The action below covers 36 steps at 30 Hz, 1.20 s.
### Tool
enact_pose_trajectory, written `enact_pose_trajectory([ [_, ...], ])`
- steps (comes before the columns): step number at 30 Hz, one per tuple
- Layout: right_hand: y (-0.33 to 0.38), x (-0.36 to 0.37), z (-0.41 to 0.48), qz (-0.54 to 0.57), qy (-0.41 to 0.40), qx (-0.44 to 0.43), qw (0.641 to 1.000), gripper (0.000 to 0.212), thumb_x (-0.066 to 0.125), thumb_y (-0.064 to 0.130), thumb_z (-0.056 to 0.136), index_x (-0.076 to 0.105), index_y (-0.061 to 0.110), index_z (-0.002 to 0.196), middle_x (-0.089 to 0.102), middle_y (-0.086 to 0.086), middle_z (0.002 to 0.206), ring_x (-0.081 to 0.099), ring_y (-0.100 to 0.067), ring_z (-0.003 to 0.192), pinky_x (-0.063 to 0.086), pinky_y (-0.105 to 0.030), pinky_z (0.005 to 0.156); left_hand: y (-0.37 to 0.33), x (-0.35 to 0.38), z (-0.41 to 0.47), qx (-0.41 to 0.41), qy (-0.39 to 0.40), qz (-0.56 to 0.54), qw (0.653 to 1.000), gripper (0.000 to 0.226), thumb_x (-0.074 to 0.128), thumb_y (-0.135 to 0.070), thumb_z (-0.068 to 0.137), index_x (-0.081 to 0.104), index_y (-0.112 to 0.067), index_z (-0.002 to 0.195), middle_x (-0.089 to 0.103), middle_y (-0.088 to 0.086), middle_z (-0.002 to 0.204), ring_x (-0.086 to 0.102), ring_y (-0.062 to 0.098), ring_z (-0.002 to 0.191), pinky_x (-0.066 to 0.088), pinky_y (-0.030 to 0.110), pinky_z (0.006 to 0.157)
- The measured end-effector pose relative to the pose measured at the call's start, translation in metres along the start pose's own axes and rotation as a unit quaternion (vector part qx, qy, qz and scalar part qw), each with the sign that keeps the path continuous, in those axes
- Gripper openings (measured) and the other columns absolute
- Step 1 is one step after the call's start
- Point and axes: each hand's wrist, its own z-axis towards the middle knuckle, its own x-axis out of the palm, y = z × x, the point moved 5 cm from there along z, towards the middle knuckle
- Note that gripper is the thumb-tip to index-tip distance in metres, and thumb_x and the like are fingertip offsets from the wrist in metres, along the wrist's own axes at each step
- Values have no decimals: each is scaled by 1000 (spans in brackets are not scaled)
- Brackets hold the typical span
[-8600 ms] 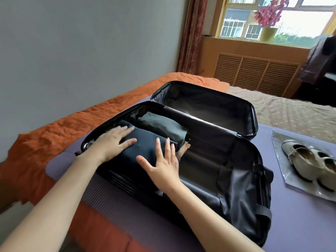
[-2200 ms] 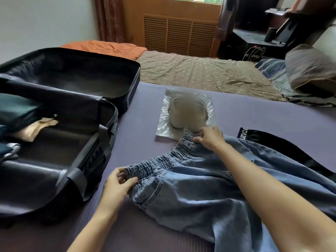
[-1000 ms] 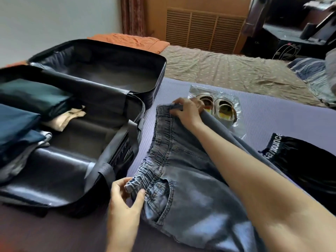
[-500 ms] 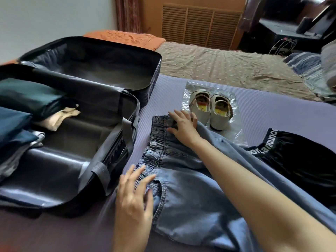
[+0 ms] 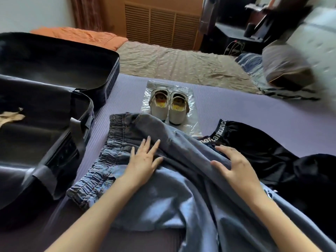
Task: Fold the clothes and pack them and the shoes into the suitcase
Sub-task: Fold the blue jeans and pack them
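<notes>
Jeans (image 5: pixel 181 179) are lying spread on the purple mat (image 5: pixel 254 110) right in front of you. The elastic waistband is pointing toward ten o'clock and the legs are running back past your arms toward five o'clock. You are pressing your left hand (image 5: pixel 143 160) flat on the denim just behind the waistband, fingers straight and fanned apart. Your right hand (image 5: pixel 234 168) is resting on a raised fold of the same cloth, at three o'clock from the left one, with its fingers apart and slightly bent (they are lying on the fabric, not closing round it). At nine o'clock from the jeans the black suitcase (image 5: pixel 60 148) is lying open, with a scrap of beige cloth (image 5: pixel 11 116) showing inside. At twelve o'clock a pair of pale shoes (image 5: pixel 167 108) is sitting on a clear plastic bag (image 5: pixel 190 128), toes right at the denim's edge. At two o'clock a black garment (image 5: pixel 254 148) with white lettering on its band is lying just beside the jeans.
</notes>
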Motion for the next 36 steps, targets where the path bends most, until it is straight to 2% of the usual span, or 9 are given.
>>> enact_pose_trajectory([
  [4,-57,-21,-27,-65,21,128,989,45,64,40,86,60,19,125,63,0,124,56,-22,116,41,-36,97,1,23,3,-15,34,76,996,67,29,-55,96,-6,-33,149,-13,5,158,-10,21,146,-1,53,114],
  [7,-81,-25,-33,-15,7,182,983,11,67,38,85,68,28,88,71,3,85,65,-24,88,50,-39,77,7,31,2,-11,48,87,995,70,29,-57,95,-11,-33,148,-19,4,157,-16,20,145,-5,53,114],
  [12,-74,-61,-5,58,-158,141,975,10,68,29,85,66,20,80,67,0,72,62,-25,76,50,-43,70,12,31,1,4,30,66,997,93,0,-77,64,-16,-32,144,-23,1,154,-21,13,142,-8,49,114],
  [16,-53,-96,53,-13,-210,75,975,18,63,25,90,60,14,76,54,-5,69,48,-24,71,31,-33,61,16,34,-1,-7,15,50,999,94,-6,-76,58,-24,-31,139,-36,0,147,-30,7,133,-13,45,113],
  [21,-83,-80,134,-154,-166,76,971,15,65,12,86,64,1,96,61,-22,103,51,-37,100,39,-38,81,16,35,1,-14,27,69,997,96,-9,-78,55,-25,-29,136,-22,3,156,-23,12,141,-13,44,114],
  [26,-127,-28,143,-217,-13,156,964,58,67,28,87,45,14,138,39,-14,142,29,-33,129,22,-39,106,15,31,4,-10,21,51,998,97,-10,-88,51,-15,-42,137,-13,2,158,-19,14,143,-13,45,113],
  [31,-80,-18,107,-29,-97,-7,995,40,57,39,91,64,13,121,54,-10,136,43,-30,128,23,-42,108,17,29,3,42,-53,-13,998,68,11,-75,69,21,-54,133,10,4,158,-6,14,144,-6,49,114],
  [33,-54,-4,75,-3,-36,-97,995,59,44,61,85,64,20,122,47,-1,143,38,-20,135,20,-42,115,19,29,1,56,-70,-20,996,64,15,-72,73,28,-52,132,15,4,157,-1,17,144,-3,51,114],
  [36,-49,26,28,-54,107,-121,985,89,17,86,73,36,35,142,10,17,152,2,-5,142,-3,-37,119,19,30,-2,51,-64,-5,997,67,10,-70,75,23,-47,136,12,2,157,-5,14,143,-6,50,114],
])
